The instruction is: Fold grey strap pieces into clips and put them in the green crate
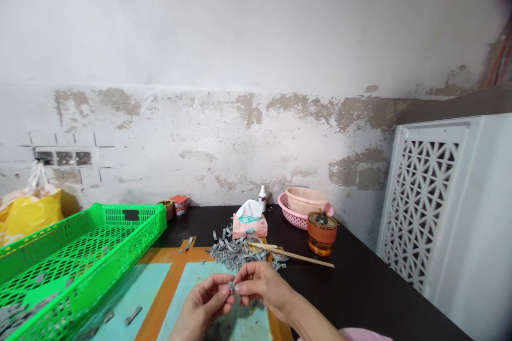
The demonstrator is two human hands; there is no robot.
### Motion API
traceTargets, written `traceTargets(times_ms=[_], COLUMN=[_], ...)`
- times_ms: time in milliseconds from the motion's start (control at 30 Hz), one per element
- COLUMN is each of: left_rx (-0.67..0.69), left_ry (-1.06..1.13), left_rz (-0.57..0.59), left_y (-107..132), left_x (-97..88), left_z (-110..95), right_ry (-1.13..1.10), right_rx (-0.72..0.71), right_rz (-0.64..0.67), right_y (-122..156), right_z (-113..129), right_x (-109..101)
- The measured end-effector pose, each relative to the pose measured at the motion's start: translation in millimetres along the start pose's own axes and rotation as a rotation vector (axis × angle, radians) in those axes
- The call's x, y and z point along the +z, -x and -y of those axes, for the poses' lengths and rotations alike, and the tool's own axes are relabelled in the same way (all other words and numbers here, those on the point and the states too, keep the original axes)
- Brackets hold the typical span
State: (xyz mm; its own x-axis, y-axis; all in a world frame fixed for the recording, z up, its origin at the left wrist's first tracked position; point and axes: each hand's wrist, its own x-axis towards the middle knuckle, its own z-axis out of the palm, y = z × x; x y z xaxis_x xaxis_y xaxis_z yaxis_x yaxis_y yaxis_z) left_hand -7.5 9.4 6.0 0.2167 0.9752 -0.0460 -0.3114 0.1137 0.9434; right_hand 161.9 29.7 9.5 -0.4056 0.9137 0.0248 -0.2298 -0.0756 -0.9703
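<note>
My left hand (pixel 208 298) and my right hand (pixel 260 286) meet over the pale blue-green mat (pixel 180 290). Between their pinched fingertips is a small grey strip (pixel 231 286), partly covered by the fingers. Both hands appear closed on it. Just beyond them lies a heap of similar grey strips (pixel 230 250), some bent or curled. A thin wooden stick (pixel 306 259) with a yellowish tip rests across the right side of the heap. A few loose grey strips (pixel 133 315) are scattered on the mat to my left.
A green plastic crate (pixel 158 224) with grey strips inside stands at left. Behind the heap are a pink tissue pack (pixel 250 226) and a white bottle (pixel 262 200). Pink basins (pixel 306 201) and an amber jar (pixel 322 237) stand right on the black table (pixel 336 298).
</note>
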Motion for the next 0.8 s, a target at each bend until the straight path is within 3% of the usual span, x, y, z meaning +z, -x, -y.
traceTargets(times_ms=[367,800], left_rx=[0.016,0.016], left_ry=[-0.039,-0.085], left_rz=[0.051,0.051], left_y=[6.5,9.0], left_x=[4.4,6.1], left_z=[-2.8,-1.5], right_ry=[0.008,0.060], right_rx=[0.066,-0.030], right_rz=[0.045,-0.007], right_y=[-1.9,0.3], right_z=[-6.3,-1.0], right_x=[-7.5,-7.0])
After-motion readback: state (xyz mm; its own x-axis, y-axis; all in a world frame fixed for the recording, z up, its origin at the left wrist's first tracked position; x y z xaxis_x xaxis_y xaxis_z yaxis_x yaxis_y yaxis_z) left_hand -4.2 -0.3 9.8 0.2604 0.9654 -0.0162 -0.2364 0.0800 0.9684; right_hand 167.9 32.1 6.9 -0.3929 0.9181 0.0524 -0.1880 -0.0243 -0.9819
